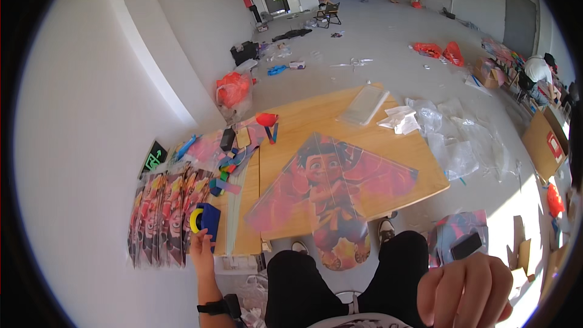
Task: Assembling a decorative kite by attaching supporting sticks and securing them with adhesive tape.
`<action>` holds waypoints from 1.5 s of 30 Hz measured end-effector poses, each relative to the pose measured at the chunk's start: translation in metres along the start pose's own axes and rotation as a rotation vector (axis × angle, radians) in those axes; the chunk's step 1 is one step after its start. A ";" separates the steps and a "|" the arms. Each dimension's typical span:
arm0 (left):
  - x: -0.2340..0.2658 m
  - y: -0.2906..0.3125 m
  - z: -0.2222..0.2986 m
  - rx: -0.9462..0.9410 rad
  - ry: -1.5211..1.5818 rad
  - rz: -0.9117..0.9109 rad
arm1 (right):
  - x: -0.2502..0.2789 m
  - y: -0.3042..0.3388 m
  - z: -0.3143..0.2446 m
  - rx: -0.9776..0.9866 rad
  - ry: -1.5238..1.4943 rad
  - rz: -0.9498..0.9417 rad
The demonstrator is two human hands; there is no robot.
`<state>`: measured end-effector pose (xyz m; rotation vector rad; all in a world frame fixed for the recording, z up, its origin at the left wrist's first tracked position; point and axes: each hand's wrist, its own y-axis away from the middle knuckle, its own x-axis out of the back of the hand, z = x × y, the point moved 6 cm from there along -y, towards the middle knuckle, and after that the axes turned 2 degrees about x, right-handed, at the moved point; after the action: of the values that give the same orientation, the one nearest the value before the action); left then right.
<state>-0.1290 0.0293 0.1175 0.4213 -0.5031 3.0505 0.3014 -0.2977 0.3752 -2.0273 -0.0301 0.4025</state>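
Observation:
My left hand (pixel 202 244) is at the near end of a blue tape dispenser (pixel 211 215) with a yellow roll, its fingers closed against the dispenser. The fingers of my right hand (pixel 466 290) are curled, close up at the lower right. Whatever they may hold is hidden. Spread over the wooden table (pixel 388 106) lies a kite (pixel 331 185) printed with a cartoon child on red wings. Its printed tail hangs past the near edge, between my knees. Neither hand touches the kite.
Folded printed kites (pixel 167 215) in clear wrap are stacked at the left. Coloured tape pieces and a black box (pixel 228 140) lie nearby. A clear plastic packet (pixel 363 105) and crumpled paper (pixel 399 119) rest at the far side. Cardboard boxes (pixel 545 143) and a person (pixel 538 76) are at the right.

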 end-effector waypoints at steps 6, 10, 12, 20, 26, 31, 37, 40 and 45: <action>0.056 0.035 -0.089 0.414 0.041 0.132 | -0.087 -0.001 -0.030 -0.137 -0.460 -0.436; 0.058 0.043 -0.118 0.470 0.051 0.185 | -0.104 0.007 -0.029 -0.153 -0.428 -0.389; 0.067 0.026 -0.150 0.453 0.044 0.175 | -0.115 0.008 -0.034 -0.206 -0.401 -0.382; 0.106 -0.018 -0.186 0.160 -0.173 0.462 | -0.137 0.010 -0.029 -0.134 -0.382 -0.429; 0.083 -0.024 -0.172 0.088 -0.413 0.395 | -0.140 0.022 -0.032 -0.126 -0.430 -0.534; 0.095 -0.047 -0.173 0.219 -0.585 0.365 | -0.105 0.056 -0.043 -0.219 -0.206 -0.306; 0.136 -0.077 -0.210 0.213 -0.675 0.132 | -0.070 0.095 -0.024 -0.179 0.175 0.093; 0.092 -0.089 -0.211 0.376 -0.474 -0.046 | -0.054 0.111 -0.028 -0.216 0.224 0.036; 0.105 -0.094 -0.199 0.628 -0.484 0.066 | -0.038 0.122 -0.026 -0.255 0.313 0.216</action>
<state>-0.2761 0.1796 -0.0060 1.1866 0.4826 3.0883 0.2551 -0.3857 0.2910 -2.3349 0.3486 0.2192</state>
